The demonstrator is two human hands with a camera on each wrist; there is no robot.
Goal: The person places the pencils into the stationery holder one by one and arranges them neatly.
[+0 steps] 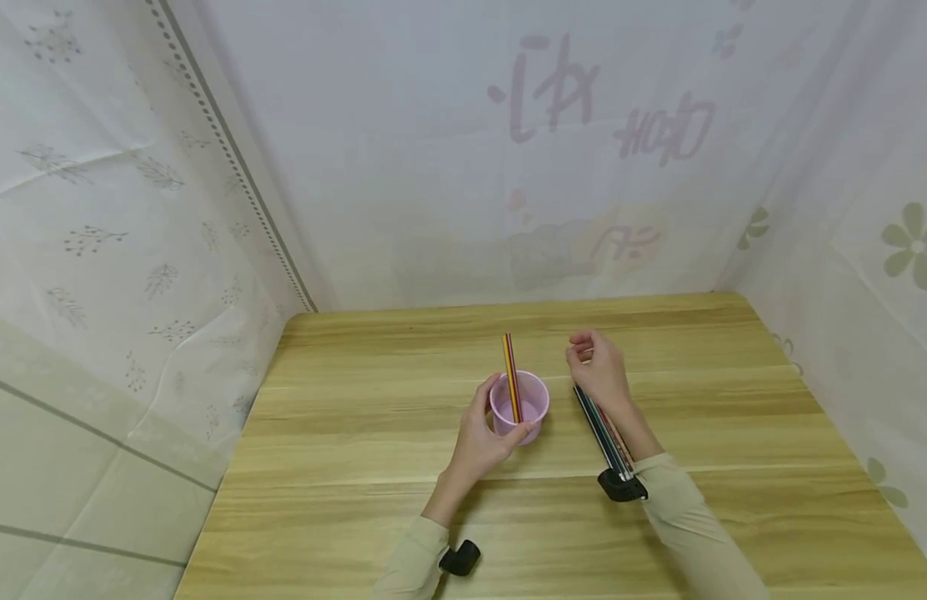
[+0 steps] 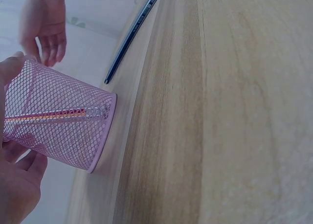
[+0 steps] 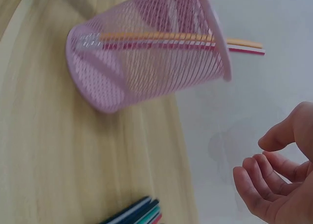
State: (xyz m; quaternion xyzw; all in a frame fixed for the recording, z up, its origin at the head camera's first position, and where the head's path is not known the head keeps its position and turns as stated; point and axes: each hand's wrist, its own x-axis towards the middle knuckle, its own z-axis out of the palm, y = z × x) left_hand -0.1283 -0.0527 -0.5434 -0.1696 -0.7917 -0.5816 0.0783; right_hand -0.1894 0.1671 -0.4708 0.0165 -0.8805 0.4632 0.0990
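Note:
A pink mesh pen cup (image 1: 536, 407) stands on the table, and my left hand (image 1: 480, 440) grips it around the side, thumb near the front of the rim. Inside the cup lean a few pencils (image 1: 512, 375), yellow and dark red, their upper ends sticking out past the rim. To the right of the cup, my right hand (image 1: 602, 371) is held above the tabletop with loosely bent fingers and nothing in them. Several pencils (image 1: 600, 429), dark, green and reddish, lie side by side beneath that hand and wrist. In the right wrist view, only the ends of these pencils (image 3: 139, 213) show.
The wood-grain table (image 1: 343, 433) runs back to a pale printed curtain (image 1: 433, 167). More patterned cloth hangs at the left (image 1: 133, 250) and right. Each wrist carries a black strap mount (image 1: 461, 557); the right one overlaps the near ends of the lying pencils.

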